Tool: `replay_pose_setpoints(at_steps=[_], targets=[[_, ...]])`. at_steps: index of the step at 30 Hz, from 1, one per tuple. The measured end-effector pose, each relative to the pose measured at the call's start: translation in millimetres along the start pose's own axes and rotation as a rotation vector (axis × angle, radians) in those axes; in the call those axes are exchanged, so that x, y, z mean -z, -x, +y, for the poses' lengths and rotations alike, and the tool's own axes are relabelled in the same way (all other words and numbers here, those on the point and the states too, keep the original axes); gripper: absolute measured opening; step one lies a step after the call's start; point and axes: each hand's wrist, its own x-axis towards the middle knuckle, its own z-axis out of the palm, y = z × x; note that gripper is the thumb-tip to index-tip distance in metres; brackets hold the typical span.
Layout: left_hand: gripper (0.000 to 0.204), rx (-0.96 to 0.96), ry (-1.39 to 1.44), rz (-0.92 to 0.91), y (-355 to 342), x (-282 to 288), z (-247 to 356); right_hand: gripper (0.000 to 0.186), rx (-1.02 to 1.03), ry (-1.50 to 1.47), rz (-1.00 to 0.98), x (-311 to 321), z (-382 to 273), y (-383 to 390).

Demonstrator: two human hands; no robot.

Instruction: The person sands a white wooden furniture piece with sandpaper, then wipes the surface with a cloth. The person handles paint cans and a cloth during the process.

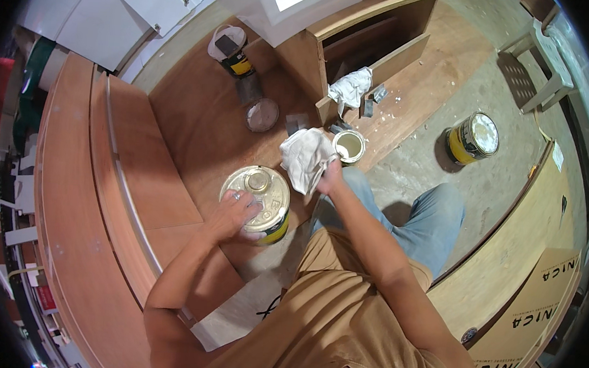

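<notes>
My left hand (233,214) rests on the top edge of a large round metal can (262,190) with a yellow band and a small capped spout, standing on the wooden board in front of me. My right hand (328,179) is closed on a crumpled white rag (305,156), held just right of the can. Behind the rag stands a small open tin (349,146) holding pale liquid.
A loose round lid (262,114) lies farther back, with an open yellow-banded can (228,48) beyond it. Another white rag (350,88) hangs on the wooden cabinet frame (356,53). A closed paint can (474,136) sits on the concrete floor at right. Long wooden panels (98,192) lie at left.
</notes>
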Motion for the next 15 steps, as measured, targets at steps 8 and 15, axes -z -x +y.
replay_pose_setpoints(at_steps=[8,15], targets=[[0.061,0.241,-0.013,0.102,18,-72,-19,0.04,0.819,0.495,0.352,-12,-213,-61],[0.064,0.389,-0.135,0.047,44,-113,-43,0.064,0.895,2.249,0.868,-54,-307,-136]])
